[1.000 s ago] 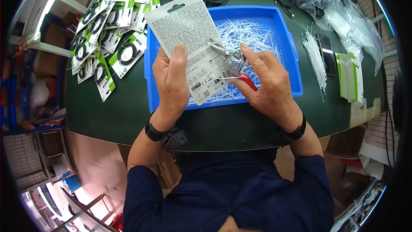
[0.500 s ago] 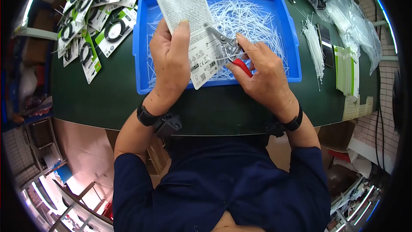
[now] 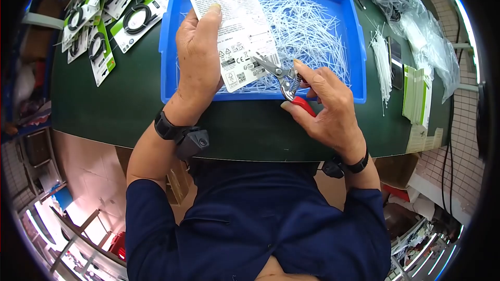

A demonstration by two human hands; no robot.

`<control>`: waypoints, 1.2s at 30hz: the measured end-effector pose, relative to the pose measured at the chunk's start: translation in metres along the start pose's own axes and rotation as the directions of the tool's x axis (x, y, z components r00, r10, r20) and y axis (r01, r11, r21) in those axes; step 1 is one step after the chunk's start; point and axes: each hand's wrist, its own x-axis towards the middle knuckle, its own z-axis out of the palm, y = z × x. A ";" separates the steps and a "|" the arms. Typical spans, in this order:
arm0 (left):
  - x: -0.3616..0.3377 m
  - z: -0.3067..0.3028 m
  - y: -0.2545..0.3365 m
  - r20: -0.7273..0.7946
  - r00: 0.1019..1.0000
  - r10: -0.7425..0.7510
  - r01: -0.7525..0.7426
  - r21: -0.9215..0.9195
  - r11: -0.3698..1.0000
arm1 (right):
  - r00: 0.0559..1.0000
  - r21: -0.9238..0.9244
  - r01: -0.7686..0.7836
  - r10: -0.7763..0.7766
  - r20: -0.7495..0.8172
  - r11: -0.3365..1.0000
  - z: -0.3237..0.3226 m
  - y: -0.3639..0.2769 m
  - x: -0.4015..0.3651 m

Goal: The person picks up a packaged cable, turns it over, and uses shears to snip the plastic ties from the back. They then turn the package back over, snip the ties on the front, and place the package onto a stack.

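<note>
My left hand (image 3: 202,54) grips a printed backing card (image 3: 234,21), thumb across its text side, over the left part of a blue tray (image 3: 359,67). In my right hand (image 3: 330,104) is a pair of red-handled snips (image 3: 285,77). The blades are at the card's lower right, overlapping its printed symbols in this view. Below both hands, the tray holds a heap of thin white cable ties (image 3: 307,31). The side of the card facing away is hidden.
Carded black cables (image 3: 138,21) lie piled at the left. To the right are a bundle of white ties (image 3: 382,60), a dark phone (image 3: 396,62), a stack of green-edged cards (image 3: 415,93) and clear plastic bags (image 3: 416,21). The green table's (image 3: 250,135) front edge runs near my body.
The card has shifted upward in view, with more of it past the tray's far rim. The snips have pulled lower, away from the card's middle, and my right hand has moved slightly down and right.
</note>
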 end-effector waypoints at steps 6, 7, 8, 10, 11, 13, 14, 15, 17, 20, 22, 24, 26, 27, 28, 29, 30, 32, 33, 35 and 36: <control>-0.002 -0.006 0.002 0.017 0.999 -0.037 0.037 -0.018 0.999 | 0.999 -0.056 0.031 -0.032 -0.019 0.998 0.005 -0.002 0.006; -0.003 -0.004 0.002 -0.014 0.999 -0.038 0.038 -0.033 0.999 | 0.999 -0.079 0.041 -0.042 -0.019 0.996 0.005 -0.002 0.006; -0.004 -0.002 0.001 -0.046 0.998 -0.040 0.038 -0.047 0.998 | 0.998 -0.102 0.051 -0.053 -0.018 0.994 0.004 -0.002 0.007; -0.004 -0.001 0.001 -0.077 0.996 -0.040 0.035 -0.064 0.997 | 0.998 -0.127 0.063 -0.065 -0.016 0.990 0.003 -0.003 0.008; -0.004 -0.002 0.000 -0.068 0.997 -0.044 0.038 -0.080 0.996 | 0.999 -0.118 0.043 -0.044 -0.005 0.992 0.003 -0.004 0.008; -0.004 -0.004 -0.002 -0.050 0.997 -0.051 0.045 -0.111 0.993 | 1.000 -0.100 0.002 0.000 0.018 0.995 0.003 -0.006 0.006; -0.005 -0.004 -0.003 -0.052 0.997 -0.050 0.044 -0.111 0.993 | 1.000 -0.100 0.003 -0.001 0.019 0.995 0.003 -0.006 0.006; -0.006 -0.004 -0.003 -0.055 0.997 -0.059 0.052 -0.110 0.993 | 1.000 -0.097 0.007 -0.005 0.021 0.995 0.004 -0.006 0.005; -0.005 -0.004 -0.003 -0.058 0.996 -0.069 0.063 -0.101 0.993 | 1.000 -0.089 0.020 -0.019 0.017 0.996 0.005 -0.005 0.006; -0.005 -0.004 -0.002 -0.064 0.997 -0.044 0.040 -0.064 0.997 | 1.000 -0.055 0.009 -0.009 0.001 0.998 0.010 -0.005 0.003; -0.004 -0.003 -0.003 -0.067 0.997 -0.031 0.028 -0.043 0.999 | 1.000 -0.035 0.003 -0.004 -0.007 0.999 0.011 -0.004 0.002; -0.004 -0.004 -0.005 -0.037 0.999 -0.023 0.022 -0.036 0.999 | 1.000 -0.033 0.004 -0.004 -0.001 0.999 0.012 -0.003 0.001; -0.005 -0.003 -0.006 -0.017 1.000 -0.025 0.025 -0.023 0.999 | 1.000 -0.024 -0.002 0.002 -0.006 1.000 0.014 -0.006 0.001; -0.006 -0.002 -0.006 -0.010 1.000 -0.012 0.011 -0.015 1.000 | 1.000 -0.012 -0.018 0.018 0.009 1.000 0.013 -0.008 0.002; -0.007 0.000 -0.007 -0.003 1.000 0.000 0.000 -0.006 1.000 | 0.999 -0.001 -0.035 0.035 0.025 0.999 0.012 -0.011 0.004; -0.008 0.001 -0.007 0.006 1.000 0.012 -0.012 0.001 1.000 | 0.998 0.010 -0.053 0.052 0.040 0.999 0.011 -0.014 0.005; -0.009 0.002 -0.008 0.013 1.000 0.008 -0.008 0.009 1.000 | 0.998 0.016 -0.057 0.057 0.032 0.998 0.011 -0.015 0.008; -0.012 0.004 -0.008 0.014 0.996 0.089 -0.090 0.073 0.993 | 1.000 0.038 -0.027 0.027 0.002 0.999 0.011 -0.016 0.015; -0.013 0.005 -0.009 0.017 0.991 0.130 -0.131 0.105 0.986 | 1.000 0.048 -0.012 0.013 -0.014 0.999 0.012 -0.016 0.018; -0.017 0.007 -0.010 0.041 0.990 0.138 -0.142 0.122 0.982 | 0.999 0.063 0.002 0.001 -0.042 0.998 0.017 -0.015 0.023; -0.018 0.008 -0.010 0.055 0.987 0.151 -0.157 0.131 0.979 | 0.998 0.072 0.022 -0.017 -0.061 0.997 0.019 -0.015 0.025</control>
